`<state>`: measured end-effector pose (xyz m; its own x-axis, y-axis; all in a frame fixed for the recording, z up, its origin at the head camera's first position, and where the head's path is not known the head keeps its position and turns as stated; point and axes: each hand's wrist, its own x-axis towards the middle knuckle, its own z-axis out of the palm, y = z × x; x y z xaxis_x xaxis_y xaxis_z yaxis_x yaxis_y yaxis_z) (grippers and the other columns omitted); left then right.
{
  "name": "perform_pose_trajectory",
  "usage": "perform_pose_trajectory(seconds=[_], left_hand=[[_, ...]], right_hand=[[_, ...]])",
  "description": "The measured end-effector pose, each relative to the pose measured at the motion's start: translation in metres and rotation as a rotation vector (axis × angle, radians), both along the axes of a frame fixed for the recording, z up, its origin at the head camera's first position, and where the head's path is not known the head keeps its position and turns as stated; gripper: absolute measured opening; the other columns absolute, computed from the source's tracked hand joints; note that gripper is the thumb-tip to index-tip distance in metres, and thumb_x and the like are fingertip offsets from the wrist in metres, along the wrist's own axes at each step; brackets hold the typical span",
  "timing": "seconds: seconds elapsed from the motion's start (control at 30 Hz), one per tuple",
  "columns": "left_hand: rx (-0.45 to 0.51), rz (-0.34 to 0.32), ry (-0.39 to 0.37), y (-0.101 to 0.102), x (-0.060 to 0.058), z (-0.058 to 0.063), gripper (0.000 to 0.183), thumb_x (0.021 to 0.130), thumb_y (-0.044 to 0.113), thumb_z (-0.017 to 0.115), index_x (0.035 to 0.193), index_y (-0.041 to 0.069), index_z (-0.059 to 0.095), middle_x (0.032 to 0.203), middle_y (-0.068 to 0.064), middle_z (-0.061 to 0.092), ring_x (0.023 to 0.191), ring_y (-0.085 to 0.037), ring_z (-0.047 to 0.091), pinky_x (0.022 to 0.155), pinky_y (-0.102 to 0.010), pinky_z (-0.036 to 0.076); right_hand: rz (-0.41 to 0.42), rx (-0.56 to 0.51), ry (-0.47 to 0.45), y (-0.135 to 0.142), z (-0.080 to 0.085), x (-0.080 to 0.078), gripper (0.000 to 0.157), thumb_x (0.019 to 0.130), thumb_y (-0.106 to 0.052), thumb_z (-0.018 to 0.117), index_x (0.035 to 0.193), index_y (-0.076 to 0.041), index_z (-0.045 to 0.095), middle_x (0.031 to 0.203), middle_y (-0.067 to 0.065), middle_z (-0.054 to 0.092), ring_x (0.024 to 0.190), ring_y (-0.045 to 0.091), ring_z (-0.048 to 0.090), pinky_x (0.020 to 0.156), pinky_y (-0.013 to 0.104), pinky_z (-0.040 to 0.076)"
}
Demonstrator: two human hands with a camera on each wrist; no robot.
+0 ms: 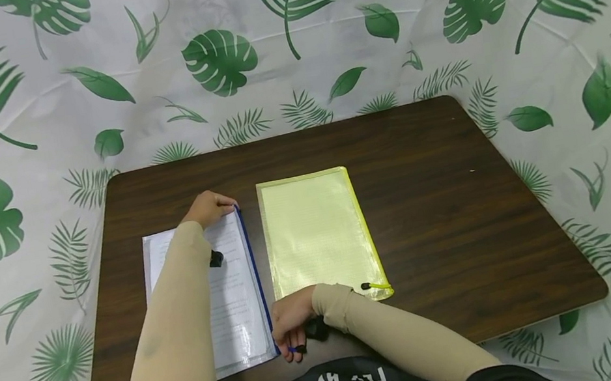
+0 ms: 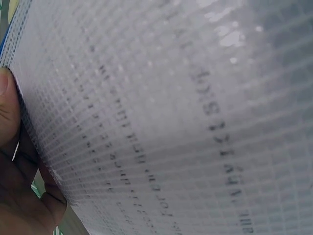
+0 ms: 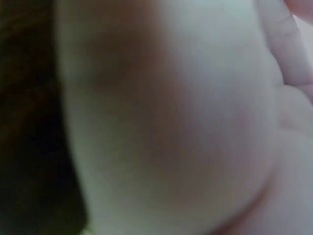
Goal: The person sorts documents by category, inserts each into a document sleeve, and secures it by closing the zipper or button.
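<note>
A clear mesh zip pouch (image 1: 234,293) with a blue zipper edge lies on the left of the table, printed paper showing inside. At its far right corner my left hand (image 1: 210,208) pinches the edge; in the left wrist view the thumb (image 2: 7,105) lies on the near face, other fingers behind. My right hand (image 1: 293,316) has curled fingers at the near right corner, gripping the pouch there. A blue zipper pull (image 1: 298,349) with a dark end shows against those fingers. The right wrist view is mostly blurred skin, so the exact grip is hidden.
A yellow mesh zip pouch (image 1: 315,235) lies flat just right of the blue-edged one, its zipper pull (image 1: 376,285) at the near right corner. The dark wooden table (image 1: 450,208) extends to the right. A leaf-patterned cloth (image 1: 318,37) surrounds it.
</note>
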<state>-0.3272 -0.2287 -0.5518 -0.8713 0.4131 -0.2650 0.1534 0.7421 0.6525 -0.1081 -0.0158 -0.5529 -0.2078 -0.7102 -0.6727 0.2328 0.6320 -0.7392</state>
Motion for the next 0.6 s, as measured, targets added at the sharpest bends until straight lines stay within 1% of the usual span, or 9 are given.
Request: perform_pose_trajectory(seconds=[0.23,0.43,0.5,0.6], left_hand=[[0.009,0.0,0.003,-0.0003,-0.0013,-0.0024,0.021,0.101,0.015,0.064,0.113,0.007,0.079,0.127,-0.02,0.068,0.129,-0.041,0.054,0.112,-0.054,0.038],[0.009,0.009,0.0,0.0,0.0013,-0.0013,0.022,0.102,0.015,0.063,0.115,0.007,0.078,0.128,-0.02,0.067,0.13,-0.04,0.054,0.112,-0.053,0.038],[0.007,0.014,-0.012,0.0005,0.0034,0.0006,0.022,0.102,0.015,0.063,0.117,0.007,0.077,0.13,-0.021,0.066,0.131,-0.04,0.053,0.112,-0.054,0.037],[0.001,0.02,-0.038,0.0011,0.0054,0.0026,0.024,0.102,0.015,0.062,0.119,0.007,0.076,0.133,-0.022,0.064,0.133,-0.041,0.051,0.114,-0.055,0.035]], right_hand=[[0.069,0.007,0.015,0.0012,0.0,0.005,0.029,0.094,-0.005,0.056,0.075,0.003,0.077,0.077,0.018,0.075,0.065,0.024,0.075,0.06,0.03,0.06],[0.095,0.012,0.027,0.0006,0.0035,0.0036,0.032,0.094,-0.007,0.054,0.075,0.003,0.077,0.075,0.016,0.075,0.061,0.021,0.073,0.058,0.029,0.059],[0.076,-0.004,0.007,-0.0005,0.0045,0.0026,0.032,0.095,-0.007,0.054,0.075,0.004,0.076,0.074,0.016,0.074,0.059,0.02,0.072,0.056,0.029,0.058],[0.0,-0.056,-0.023,-0.0025,0.0048,0.0009,0.032,0.098,-0.009,0.053,0.078,0.005,0.074,0.072,0.014,0.073,0.058,0.018,0.069,0.054,0.026,0.056]])
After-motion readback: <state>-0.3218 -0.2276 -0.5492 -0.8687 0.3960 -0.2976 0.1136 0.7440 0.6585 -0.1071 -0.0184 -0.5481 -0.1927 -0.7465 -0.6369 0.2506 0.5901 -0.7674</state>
